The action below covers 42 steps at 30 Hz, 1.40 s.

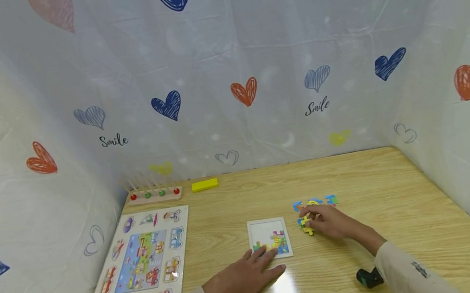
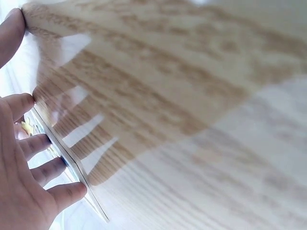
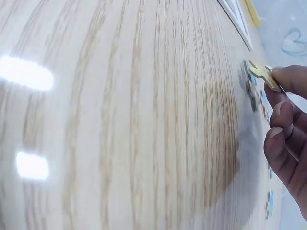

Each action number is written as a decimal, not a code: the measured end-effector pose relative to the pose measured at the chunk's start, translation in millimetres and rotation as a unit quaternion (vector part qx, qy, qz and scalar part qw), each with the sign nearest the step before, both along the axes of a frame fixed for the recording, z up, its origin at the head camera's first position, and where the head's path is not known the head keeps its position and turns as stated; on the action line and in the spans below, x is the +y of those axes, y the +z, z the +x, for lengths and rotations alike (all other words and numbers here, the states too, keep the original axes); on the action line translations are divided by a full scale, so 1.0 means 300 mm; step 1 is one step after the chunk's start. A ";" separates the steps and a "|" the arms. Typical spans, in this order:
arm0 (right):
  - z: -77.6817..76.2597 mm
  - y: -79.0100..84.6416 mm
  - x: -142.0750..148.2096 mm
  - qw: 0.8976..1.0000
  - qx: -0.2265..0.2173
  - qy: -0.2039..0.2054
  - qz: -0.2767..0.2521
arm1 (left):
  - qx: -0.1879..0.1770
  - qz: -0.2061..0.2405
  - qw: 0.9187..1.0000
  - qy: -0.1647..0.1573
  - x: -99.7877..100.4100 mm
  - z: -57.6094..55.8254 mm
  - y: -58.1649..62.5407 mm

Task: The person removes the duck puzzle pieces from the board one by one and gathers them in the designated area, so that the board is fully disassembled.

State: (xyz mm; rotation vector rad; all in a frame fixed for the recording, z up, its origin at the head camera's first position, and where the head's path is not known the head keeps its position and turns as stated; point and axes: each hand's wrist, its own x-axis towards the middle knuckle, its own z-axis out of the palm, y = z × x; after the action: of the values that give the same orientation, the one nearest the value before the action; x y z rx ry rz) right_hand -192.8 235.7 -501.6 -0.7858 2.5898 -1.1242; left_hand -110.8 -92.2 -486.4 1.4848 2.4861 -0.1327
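A white-framed puzzle tray [image 1: 289, 239] lies on the table, with colourful jigsaw pieces [image 1: 280, 242] filling part of its near side. My left hand [image 1: 250, 280] rests at the tray's near edge, fingers spread and fairly straight; in the left wrist view the fingertips [image 2: 67, 191] touch the tray's rim [image 2: 72, 165]. To the right of the tray, my right hand [image 1: 328, 223] pinches a jigsaw piece [image 3: 263, 75] between thumb and forefinger. Beneath it other pieces [image 3: 250, 79] lie on the table. More loose jigsaw pieces [image 1: 331, 199] lie just beyond the right hand.
A large vehicle peg puzzle board [image 1: 173, 250] lies at the left. Behind it stand a wooden peg rack [image 1: 156, 199] with red and green beads and a yellow block [image 1: 205, 185]. A dark object [image 1: 368, 277] sits by the right sleeve. Heart-printed sheets enclose the table.
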 end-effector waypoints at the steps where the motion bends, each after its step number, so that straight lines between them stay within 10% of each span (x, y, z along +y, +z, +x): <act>1: 0.001 0.001 0.008 1.000 -0.003 -0.004 0.000 | -0.004 -0.001 1.000 0.002 0.000 -0.001 -0.001; 23: 0.008 -0.002 0.104 0.991 0.026 -0.118 0.053 | -0.002 0.005 1.000 -0.001 -0.006 0.001 0.005; 42: 0.007 -0.007 0.148 0.990 0.008 -0.105 0.091 | 0.004 0.007 1.000 -0.001 -0.004 0.002 0.006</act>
State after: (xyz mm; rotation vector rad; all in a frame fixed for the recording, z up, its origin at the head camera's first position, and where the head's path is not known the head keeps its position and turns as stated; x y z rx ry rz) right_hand -190.8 280.2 -503.6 -0.4951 2.7909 -0.9158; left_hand -110.3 -93.4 -484.5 1.4949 2.4962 -0.1224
